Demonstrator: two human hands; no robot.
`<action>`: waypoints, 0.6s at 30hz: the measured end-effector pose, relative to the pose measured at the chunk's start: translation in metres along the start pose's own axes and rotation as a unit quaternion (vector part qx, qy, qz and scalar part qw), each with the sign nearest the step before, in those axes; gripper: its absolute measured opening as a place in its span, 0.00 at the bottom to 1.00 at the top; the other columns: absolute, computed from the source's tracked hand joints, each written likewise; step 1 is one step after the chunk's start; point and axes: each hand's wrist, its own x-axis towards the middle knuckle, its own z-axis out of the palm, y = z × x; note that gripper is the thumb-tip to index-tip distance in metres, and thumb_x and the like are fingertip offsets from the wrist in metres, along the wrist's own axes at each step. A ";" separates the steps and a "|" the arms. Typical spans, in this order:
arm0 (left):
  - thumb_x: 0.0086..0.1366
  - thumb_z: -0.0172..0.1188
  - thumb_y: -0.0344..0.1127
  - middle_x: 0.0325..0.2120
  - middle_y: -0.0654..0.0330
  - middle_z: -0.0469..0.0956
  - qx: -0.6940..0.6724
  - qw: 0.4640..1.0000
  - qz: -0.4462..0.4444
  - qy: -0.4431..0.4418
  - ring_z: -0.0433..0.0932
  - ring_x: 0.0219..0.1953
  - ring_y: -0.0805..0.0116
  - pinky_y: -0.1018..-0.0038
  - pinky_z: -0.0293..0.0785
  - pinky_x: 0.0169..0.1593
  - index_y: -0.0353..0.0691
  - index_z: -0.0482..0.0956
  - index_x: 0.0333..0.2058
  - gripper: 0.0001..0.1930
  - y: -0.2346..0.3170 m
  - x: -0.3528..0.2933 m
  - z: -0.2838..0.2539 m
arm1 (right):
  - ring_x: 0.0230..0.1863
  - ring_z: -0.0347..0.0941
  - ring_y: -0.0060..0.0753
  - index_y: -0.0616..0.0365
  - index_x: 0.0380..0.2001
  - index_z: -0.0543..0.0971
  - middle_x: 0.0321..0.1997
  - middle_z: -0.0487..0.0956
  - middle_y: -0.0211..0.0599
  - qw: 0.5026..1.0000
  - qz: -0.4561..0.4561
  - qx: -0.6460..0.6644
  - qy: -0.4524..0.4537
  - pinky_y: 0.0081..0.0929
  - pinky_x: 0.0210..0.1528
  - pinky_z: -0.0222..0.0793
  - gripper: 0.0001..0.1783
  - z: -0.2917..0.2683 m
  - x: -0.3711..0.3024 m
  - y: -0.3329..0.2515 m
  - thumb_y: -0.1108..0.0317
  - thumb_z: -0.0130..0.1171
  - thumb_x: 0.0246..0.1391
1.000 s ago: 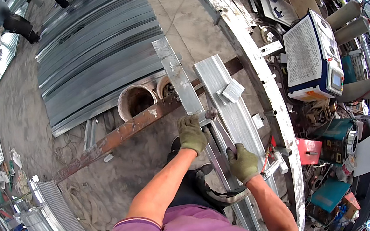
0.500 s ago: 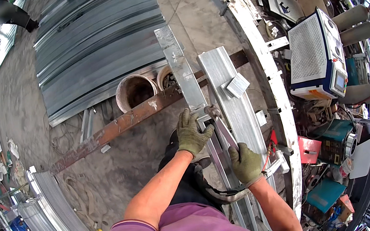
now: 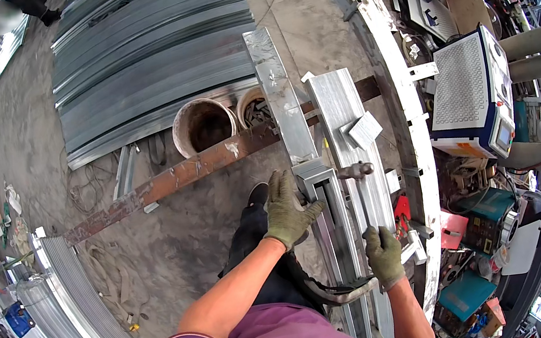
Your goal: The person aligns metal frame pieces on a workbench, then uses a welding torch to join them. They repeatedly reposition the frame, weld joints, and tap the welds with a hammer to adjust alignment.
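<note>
My right hand (image 3: 385, 253), in an olive work glove, is closed round the handle of a hammer. The hammer's head (image 3: 357, 170) is over the wide flat metal profile (image 3: 339, 107). To its left, my gloved left hand (image 3: 285, 213) is open with fingers spread. Its thumb reaches the side of an open metal channel (image 3: 323, 192), seemingly touching it. Beyond that channel a long galvanized bar (image 3: 276, 82) runs away from me. On the wide profile lies a small square metal plate (image 3: 364, 130).
A rusty beam (image 3: 193, 175) crosses under the bars. Two buckets (image 3: 205, 126) stand behind it, near stacked metal sheets (image 3: 151, 53). On the right are a long white-stained beam (image 3: 417, 144), a white and blue machine (image 3: 464, 86) and a red clamp-like tool (image 3: 401, 208).
The hammer has swung right, from over the channel's end to over the wide profile. My right hand has moved right and down; my left hand has shifted slightly down. The view has shifted.
</note>
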 end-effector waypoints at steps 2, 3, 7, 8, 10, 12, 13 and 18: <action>0.56 0.81 0.58 0.77 0.36 0.53 -0.009 1.000 0.009 0.006 0.56 0.78 0.37 0.52 0.55 0.80 0.35 0.55 0.77 0.61 -0.007 0.001 -0.008 | 0.24 0.72 0.31 0.64 0.34 0.82 0.22 0.75 0.39 0.997 0.065 0.026 -0.022 0.39 0.28 0.67 0.24 -0.008 -0.004 0.004 0.51 0.61 0.76; 0.57 0.80 0.59 0.77 0.35 0.54 -0.019 1.000 -0.003 -0.016 0.55 0.79 0.37 0.52 0.54 0.81 0.34 0.55 0.77 0.61 -0.010 0.003 -0.013 | 0.24 0.72 0.30 0.64 0.34 0.82 0.21 0.75 0.37 0.995 0.089 0.033 -0.028 0.38 0.27 0.67 0.24 -0.009 -0.007 0.014 0.51 0.61 0.76; 0.59 0.78 0.62 0.77 0.36 0.55 -0.021 0.997 0.006 -0.075 0.53 0.80 0.38 0.53 0.53 0.81 0.34 0.58 0.77 0.58 -0.007 0.008 -0.031 | 0.23 0.69 0.21 0.61 0.35 0.83 0.21 0.74 0.29 0.972 0.201 0.111 -0.043 0.31 0.25 0.64 0.23 -0.010 -0.006 -0.012 0.51 0.60 0.76; 0.59 0.77 0.62 0.77 0.36 0.56 -0.013 0.996 0.024 -0.082 0.54 0.80 0.38 0.53 0.53 0.81 0.34 0.59 0.77 0.58 -0.006 0.009 -0.031 | 0.23 0.69 0.20 0.61 0.35 0.83 0.21 0.74 0.27 0.964 0.227 0.128 -0.045 0.30 0.25 0.63 0.23 -0.009 -0.006 -0.017 0.51 0.60 0.76; 0.59 0.78 0.61 0.77 0.37 0.57 -0.009 0.995 0.053 -0.083 0.54 0.80 0.38 0.52 0.53 0.81 0.35 0.63 0.75 0.55 -0.002 0.016 -0.029 | 0.18 0.65 0.16 0.59 0.37 0.82 0.19 0.72 0.23 0.964 0.217 0.149 -0.045 0.25 0.20 0.60 0.24 0.000 -0.008 -0.013 0.47 0.57 0.78; 0.60 0.78 0.60 0.77 0.38 0.57 -0.019 0.993 0.063 -0.095 0.55 0.80 0.38 0.52 0.54 0.81 0.35 0.66 0.74 0.52 0.000 0.019 -0.025 | 0.19 0.66 0.17 0.59 0.38 0.82 0.19 0.72 0.24 0.967 0.205 0.148 -0.034 0.25 0.21 0.60 0.24 0.005 -0.010 -0.014 0.47 0.57 0.78; 0.60 0.78 0.59 0.77 0.38 0.58 -0.029 0.993 0.058 -0.103 0.55 0.80 0.38 0.52 0.55 0.81 0.35 0.68 0.73 0.51 -0.001 0.019 -0.022 | 0.21 0.69 0.19 0.60 0.38 0.83 0.21 0.74 0.26 0.971 0.196 0.136 -0.023 0.27 0.23 0.63 0.23 0.007 -0.010 -0.017 0.50 0.58 0.77; 0.59 0.79 0.58 0.77 0.38 0.58 -0.005 0.993 0.082 -0.090 0.56 0.79 0.38 0.52 0.56 0.80 0.35 0.71 0.70 0.47 -0.009 0.019 -0.018 | 0.24 0.78 0.42 0.62 0.38 0.83 0.24 0.79 0.44 0.999 0.030 -0.025 0.027 0.40 0.29 0.70 0.17 -0.005 -0.005 -0.065 0.57 0.62 0.74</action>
